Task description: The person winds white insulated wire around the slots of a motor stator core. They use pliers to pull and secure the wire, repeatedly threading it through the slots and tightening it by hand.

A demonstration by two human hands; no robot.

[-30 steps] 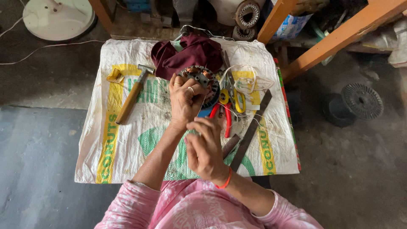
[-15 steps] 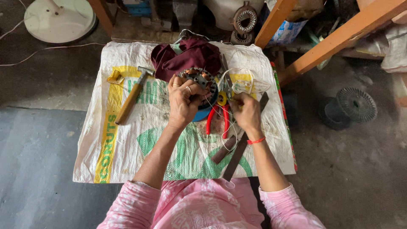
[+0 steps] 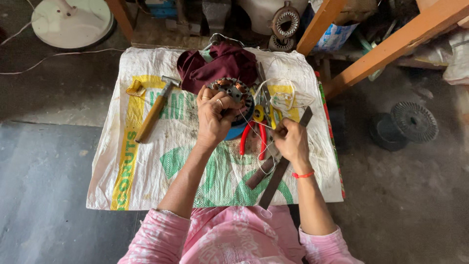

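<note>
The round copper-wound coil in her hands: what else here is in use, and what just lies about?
In use: round copper-wound coil, left hand, right hand, thin white thread.
Lying about: wooden-handled hammer, red-handled pliers, maroon cloth, flat metal file.

Place: motor-repair workshop | Evidence: hammer (image 3: 152,110), pliers (image 3: 254,137), copper-wound stator (image 3: 234,93) lay on sack-covered table (image 3: 146,171) | Far: spare stator (image 3: 285,22), wire spool (image 3: 408,124) right.
</note>
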